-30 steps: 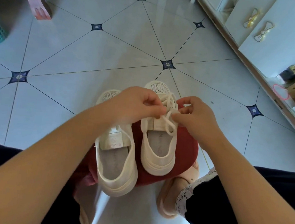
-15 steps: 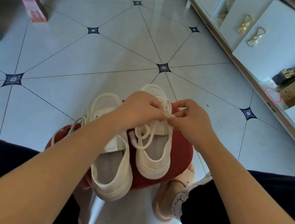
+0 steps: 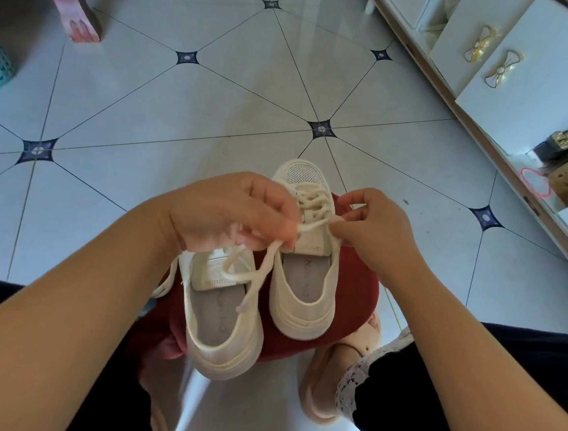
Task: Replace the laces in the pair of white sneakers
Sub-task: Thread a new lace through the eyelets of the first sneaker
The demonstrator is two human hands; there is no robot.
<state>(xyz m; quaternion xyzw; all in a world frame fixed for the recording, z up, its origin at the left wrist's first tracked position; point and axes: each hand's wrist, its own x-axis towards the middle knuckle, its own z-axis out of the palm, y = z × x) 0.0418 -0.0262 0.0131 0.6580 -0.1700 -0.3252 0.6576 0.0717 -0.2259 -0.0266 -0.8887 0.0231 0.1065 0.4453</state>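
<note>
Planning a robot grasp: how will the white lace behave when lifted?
Probably floppy: the white cord lace droops in a loose curve below the left hand. Likely light: the right hand holds it with only a fingertip pinch.

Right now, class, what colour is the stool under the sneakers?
The stool is dark red; head view.
</note>
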